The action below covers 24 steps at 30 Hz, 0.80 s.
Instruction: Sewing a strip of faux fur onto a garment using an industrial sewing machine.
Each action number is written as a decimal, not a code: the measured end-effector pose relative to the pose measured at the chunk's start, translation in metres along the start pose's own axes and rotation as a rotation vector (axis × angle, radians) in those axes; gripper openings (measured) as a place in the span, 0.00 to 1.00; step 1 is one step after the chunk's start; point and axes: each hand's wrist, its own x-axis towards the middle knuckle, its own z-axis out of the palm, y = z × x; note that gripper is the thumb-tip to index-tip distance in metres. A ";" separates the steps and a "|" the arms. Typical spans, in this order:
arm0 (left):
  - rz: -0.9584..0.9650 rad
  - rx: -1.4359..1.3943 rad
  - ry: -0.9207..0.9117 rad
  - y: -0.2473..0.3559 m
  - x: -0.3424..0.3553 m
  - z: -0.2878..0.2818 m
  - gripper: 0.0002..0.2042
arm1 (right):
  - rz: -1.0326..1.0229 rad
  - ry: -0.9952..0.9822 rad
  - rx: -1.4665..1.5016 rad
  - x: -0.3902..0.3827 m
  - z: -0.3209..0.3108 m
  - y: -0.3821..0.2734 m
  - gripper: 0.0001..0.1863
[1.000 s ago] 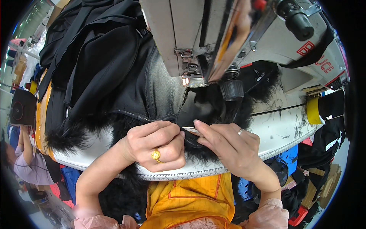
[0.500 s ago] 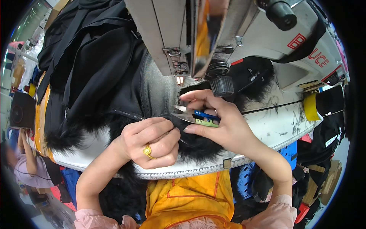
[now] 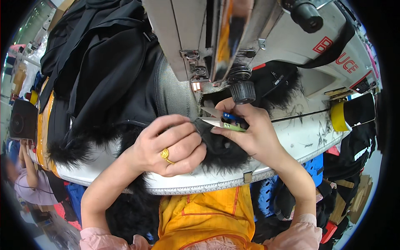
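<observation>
My right hand [image 3: 259,131] grips thread snips [image 3: 230,126] with blue and green handles. Their two pointed blades stand apart, aimed left at the edge of a black fur-trimmed garment [image 3: 217,141]. Close beside the blade tips, my left hand [image 3: 175,148], with a gold ring on one finger, is closed on the garment's black fabric; its fingertips are partly hidden. Just beyond both hands, a grey panel [image 3: 177,93] of the garment runs up to the lit needle area of a sewing machine [image 3: 173,39].
Dark cloth [image 3: 104,71] is heaped at the left, and a black fur edge [image 3: 68,148] hangs over the white table [image 3: 287,143]. A measuring tape [image 3: 200,188] follows the table's front rim. A yellow roll [image 3: 339,116] stands at the right. Another person [image 3: 35,179] sits far left.
The snips and my right hand have shifted slightly right and nearer the needle. My left hand has moved a little right, and the fabric between the hands now shows more.
</observation>
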 end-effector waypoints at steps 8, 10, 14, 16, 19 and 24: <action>-0.049 -0.013 -0.018 -0.001 -0.001 0.005 0.09 | -0.026 0.090 -0.106 -0.015 0.000 0.004 0.14; -0.113 -0.100 -0.066 -0.001 0.000 0.008 0.11 | -0.044 0.118 -0.240 -0.025 -0.003 0.001 0.13; -0.355 -0.358 -0.286 -0.001 0.010 0.013 0.18 | -0.089 0.083 -0.253 -0.039 -0.021 -0.006 0.11; -0.389 -0.481 -0.327 -0.004 0.017 0.013 0.16 | -0.026 0.140 -0.128 -0.038 -0.030 -0.009 0.06; -0.591 -0.823 -0.463 -0.015 0.025 0.010 0.14 | -0.042 0.165 -0.059 -0.031 -0.046 -0.011 0.06; -0.570 -0.874 -0.499 -0.030 0.027 0.008 0.13 | -0.042 0.178 -0.141 -0.020 -0.052 -0.004 0.07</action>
